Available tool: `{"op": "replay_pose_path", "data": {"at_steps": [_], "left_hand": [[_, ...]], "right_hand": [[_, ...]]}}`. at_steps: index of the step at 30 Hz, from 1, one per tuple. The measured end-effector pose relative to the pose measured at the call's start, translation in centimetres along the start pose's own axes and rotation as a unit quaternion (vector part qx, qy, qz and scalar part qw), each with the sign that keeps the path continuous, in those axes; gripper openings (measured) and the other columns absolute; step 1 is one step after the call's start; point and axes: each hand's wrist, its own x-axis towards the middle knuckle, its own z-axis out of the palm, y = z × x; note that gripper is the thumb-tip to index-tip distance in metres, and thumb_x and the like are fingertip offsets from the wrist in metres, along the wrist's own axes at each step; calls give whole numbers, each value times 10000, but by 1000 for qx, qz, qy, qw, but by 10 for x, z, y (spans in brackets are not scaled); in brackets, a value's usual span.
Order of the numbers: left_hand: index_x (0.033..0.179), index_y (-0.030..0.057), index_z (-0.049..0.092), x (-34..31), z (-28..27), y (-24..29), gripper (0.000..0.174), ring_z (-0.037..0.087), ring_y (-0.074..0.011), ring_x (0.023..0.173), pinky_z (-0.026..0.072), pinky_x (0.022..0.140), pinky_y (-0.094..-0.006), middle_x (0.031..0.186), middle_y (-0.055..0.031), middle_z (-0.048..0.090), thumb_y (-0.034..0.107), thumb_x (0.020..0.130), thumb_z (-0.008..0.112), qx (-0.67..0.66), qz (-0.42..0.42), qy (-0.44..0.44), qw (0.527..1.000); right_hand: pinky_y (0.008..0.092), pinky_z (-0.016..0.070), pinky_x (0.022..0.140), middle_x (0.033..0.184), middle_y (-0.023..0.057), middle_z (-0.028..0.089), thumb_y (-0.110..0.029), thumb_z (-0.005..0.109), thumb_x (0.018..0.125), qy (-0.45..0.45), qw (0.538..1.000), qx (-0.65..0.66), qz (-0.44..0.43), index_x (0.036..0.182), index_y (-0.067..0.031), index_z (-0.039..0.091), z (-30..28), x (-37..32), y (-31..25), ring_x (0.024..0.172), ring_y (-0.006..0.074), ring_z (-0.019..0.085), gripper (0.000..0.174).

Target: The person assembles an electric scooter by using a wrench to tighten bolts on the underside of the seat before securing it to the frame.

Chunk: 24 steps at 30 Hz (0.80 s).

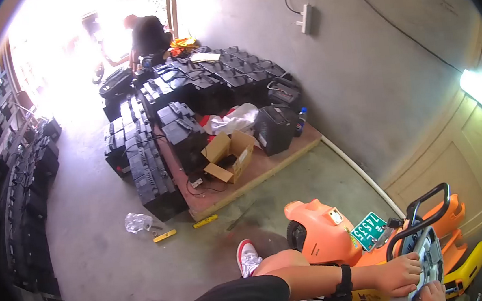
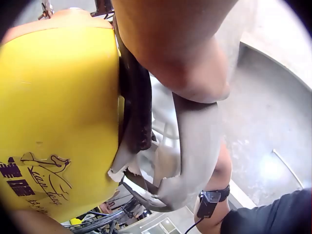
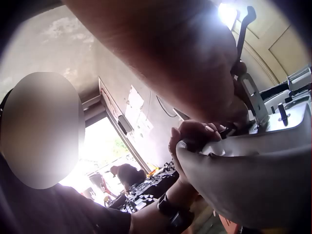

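Observation:
My left hand (image 1: 404, 274) curls its fingers over the edge of a grey housing (image 1: 432, 251) on an orange and yellow vehicle. The right wrist view shows those fingers (image 3: 192, 132) gripping the housing's rim (image 3: 239, 175). Close below, my right hand (image 1: 432, 293) is at the same housing, partly cut off by the frame edge. Near it stand a metal bracket (image 3: 252, 97) and a dark lever (image 3: 243, 36); its fingertips are mostly hidden. Beside the housing (image 2: 202, 141), the left wrist view shows a yellow panel (image 2: 58, 97) with dark lettering.
A black handle bar (image 1: 446, 200) and green plate (image 1: 369, 231) are on the vehicle. Black battery cases (image 1: 150, 171) stand in rows, near an open cardboard box (image 1: 236, 159) on a low platform (image 1: 266, 174). Yellow-handled tools (image 1: 164, 236) lie on the floor. A person (image 1: 149, 37) bends by the doorway.

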Motion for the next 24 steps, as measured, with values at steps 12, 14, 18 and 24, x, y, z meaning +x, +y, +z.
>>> {"op": "replay_pose_path", "data": {"at_steps": [12,14,18,24], "left_hand": [[874,37,528,-9,-10,12,278,542,-387,942,378,1023,-536,927,-169,527,272,1019,492,-9,-29,-14,999],[879,37,527,-9,-9,11,277,540,-388,941,377,1023,-534,925,-169,525,273,1019,491,-12,-26,-13,999],[900,32,527,-12,-10,8,270,539,-394,948,376,1030,-533,927,-172,525,275,1014,495,-13,-47,-50,998],[917,47,579,-10,-10,10,278,579,-352,933,406,1050,-528,912,-127,555,293,1021,503,13,-21,-4,1000]], "right_hand": [[505,485,847,907,185,679,-131,651,896,29,994,-79,64,888,1,708,-12,4,-15,971,400,629,143],[504,483,856,907,187,674,-116,637,895,18,996,-77,51,886,4,701,-9,3,-12,975,404,624,136],[507,475,883,948,214,645,-44,585,883,58,998,-33,3,920,15,661,-5,4,-12,989,420,603,103],[507,496,921,1023,230,640,-126,678,924,30,996,-6,81,1060,27,644,-12,0,-12,1051,429,606,208]]}}
